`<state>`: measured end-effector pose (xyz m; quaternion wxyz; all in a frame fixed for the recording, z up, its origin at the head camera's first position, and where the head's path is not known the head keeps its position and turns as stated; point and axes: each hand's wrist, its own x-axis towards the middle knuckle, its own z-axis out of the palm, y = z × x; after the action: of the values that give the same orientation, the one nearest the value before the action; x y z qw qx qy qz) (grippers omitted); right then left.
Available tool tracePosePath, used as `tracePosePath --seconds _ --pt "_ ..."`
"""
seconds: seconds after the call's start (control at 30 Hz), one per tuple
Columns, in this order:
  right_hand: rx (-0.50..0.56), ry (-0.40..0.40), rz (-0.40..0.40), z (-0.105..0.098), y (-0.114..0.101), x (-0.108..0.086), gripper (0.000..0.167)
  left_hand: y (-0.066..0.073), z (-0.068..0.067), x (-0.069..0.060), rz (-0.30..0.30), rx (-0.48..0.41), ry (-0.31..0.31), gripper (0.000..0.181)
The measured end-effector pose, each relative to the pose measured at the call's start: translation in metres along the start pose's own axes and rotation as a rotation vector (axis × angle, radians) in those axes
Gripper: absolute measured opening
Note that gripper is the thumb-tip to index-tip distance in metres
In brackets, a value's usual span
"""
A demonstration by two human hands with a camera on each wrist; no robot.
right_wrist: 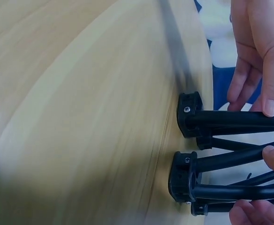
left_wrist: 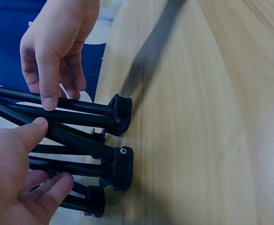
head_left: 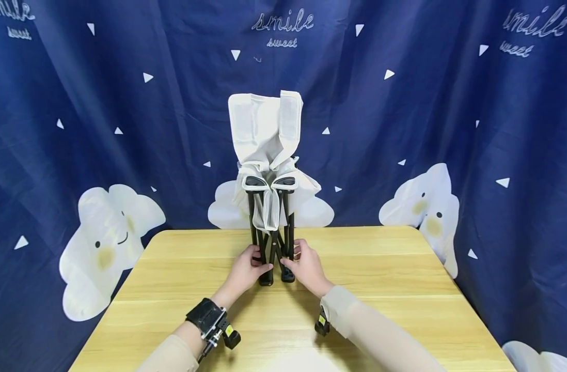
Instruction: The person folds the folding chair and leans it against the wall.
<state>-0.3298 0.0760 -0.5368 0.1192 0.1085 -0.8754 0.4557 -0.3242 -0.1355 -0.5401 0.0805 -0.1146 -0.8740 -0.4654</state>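
A small folded folding chair (head_left: 265, 124) with white fabric stands upright near the table's far edge. Its black tube legs (left_wrist: 90, 146) are bunched together and end in black plastic feet (right_wrist: 189, 115). My left hand (head_left: 247, 267) grips the legs low on the left, thumb in front and fingers reaching behind. On the other side my right hand (head_left: 309, 266) holds the right-hand legs in a similar way, its thumb (left_wrist: 49, 93) lying along a tube. Parts of the fingers of both hands are hidden behind the legs.
The chair stands on a light wooden table (head_left: 181, 289). Close behind hangs a dark blue curtain (head_left: 172, 103) printed with clouds and triangles. A wrist camera (head_left: 230, 336) on a black strap sits at the left wrist, another camera (head_left: 321, 323) at the right.
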Motion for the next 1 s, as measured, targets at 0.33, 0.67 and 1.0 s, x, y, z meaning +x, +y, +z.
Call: tracePosePath --seconds 0.33,0.67,1.0 --pt "-0.010 0.028 0.025 -0.010 0.011 0.005 0.056 0.010 0.011 0.012 0.007 -0.033 -0.050 0.053" --pt "-0.019 0.068 0.051 -0.016 0.019 0.012 0.057 0.013 0.022 0.026 0.007 -0.026 -0.068 0.054" --pt "-0.030 0.097 0.092 -0.020 0.027 0.019 0.060 0.014 0.031 0.041 0.037 -0.028 -0.083 0.055"
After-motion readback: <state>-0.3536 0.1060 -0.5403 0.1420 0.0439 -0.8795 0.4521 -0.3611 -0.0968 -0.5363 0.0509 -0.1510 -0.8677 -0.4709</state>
